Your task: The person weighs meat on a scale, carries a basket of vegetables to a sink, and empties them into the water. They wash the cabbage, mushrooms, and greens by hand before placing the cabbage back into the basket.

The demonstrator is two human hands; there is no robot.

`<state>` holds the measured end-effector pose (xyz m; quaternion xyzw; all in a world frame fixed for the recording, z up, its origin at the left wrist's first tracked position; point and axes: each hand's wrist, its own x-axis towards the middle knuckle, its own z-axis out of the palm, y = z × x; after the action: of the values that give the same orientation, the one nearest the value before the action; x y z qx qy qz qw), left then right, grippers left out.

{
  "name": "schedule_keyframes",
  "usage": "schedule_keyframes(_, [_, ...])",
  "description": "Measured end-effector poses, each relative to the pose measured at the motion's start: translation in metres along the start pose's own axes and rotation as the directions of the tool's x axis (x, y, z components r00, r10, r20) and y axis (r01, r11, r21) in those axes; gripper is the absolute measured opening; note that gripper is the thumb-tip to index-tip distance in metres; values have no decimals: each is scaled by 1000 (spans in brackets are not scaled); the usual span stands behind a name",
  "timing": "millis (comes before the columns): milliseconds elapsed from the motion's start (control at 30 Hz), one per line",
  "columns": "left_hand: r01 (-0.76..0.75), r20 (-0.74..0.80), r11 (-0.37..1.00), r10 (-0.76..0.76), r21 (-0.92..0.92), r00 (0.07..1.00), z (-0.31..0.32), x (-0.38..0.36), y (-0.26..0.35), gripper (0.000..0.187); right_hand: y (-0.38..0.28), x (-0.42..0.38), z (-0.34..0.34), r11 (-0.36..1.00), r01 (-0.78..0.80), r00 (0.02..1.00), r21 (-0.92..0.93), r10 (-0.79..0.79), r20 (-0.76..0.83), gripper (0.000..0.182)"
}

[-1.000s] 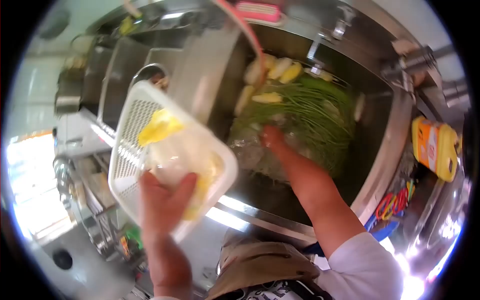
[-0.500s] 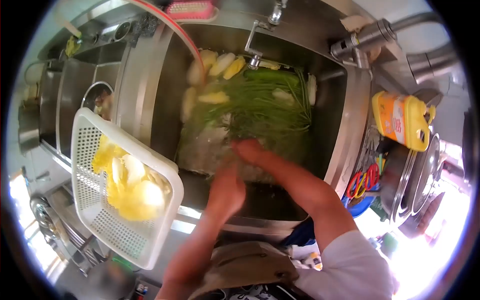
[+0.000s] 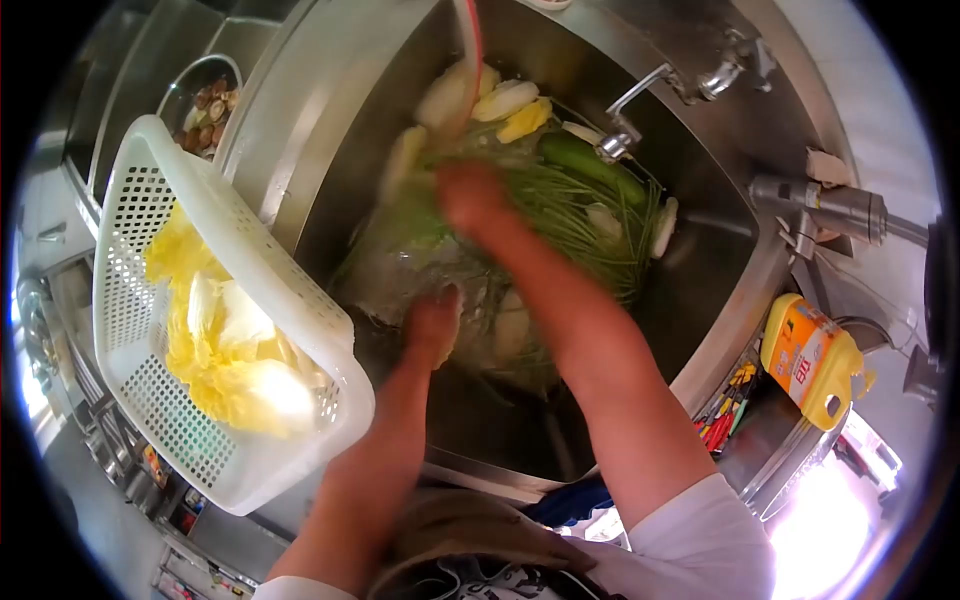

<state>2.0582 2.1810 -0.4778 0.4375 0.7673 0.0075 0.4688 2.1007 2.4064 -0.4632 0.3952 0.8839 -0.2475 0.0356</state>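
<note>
My left hand [image 3: 430,322] is at the near left of the water in the steel sink [image 3: 690,345], its fingers closed on a pale cabbage leaf [image 3: 449,345] that shows along its edge. Farther in, my right hand [image 3: 470,198] reaches over the left end of the long green stalks [image 3: 560,215]; motion smears its fingers. Yellow and white cabbage pieces [image 3: 524,118] float at the far side. A thick green vegetable [image 3: 590,165] lies among the stalks. Other pale pieces show blurred under the water.
A white perforated basket [image 3: 335,400] of yellow cabbage leaves [image 3: 215,340] stands left of the sink. Beyond it is a bowl of brown pieces [image 3: 208,115]. A red-edged hose [image 3: 474,50] enters the sink. A tap [image 3: 618,140] overhangs the far right; a yellow jug [image 3: 812,360] stands right.
My hands have moved apart: the right went farther in and left over the stalks, the left stays nearer. The view has turned, and the stalks and basket sit differently in it.
</note>
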Motion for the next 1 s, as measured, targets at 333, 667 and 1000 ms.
schedule_keyframes(333, [195,201,888,-119,-415,972,-38,-16,41,37,26,-90,77,967,-163,987,193,162,23,23])
schedule_keyframes(667, [139,82,257,-219,-956,972,-76,-22,76,23,-5,-144,48,697,-93,980,711,191,-58,27])
schedule_keyframes(1000, [278,17,338,-607,-899,795,-53,-1,36,16,-24,-52,39,837,-354,934,416,294,204,26])
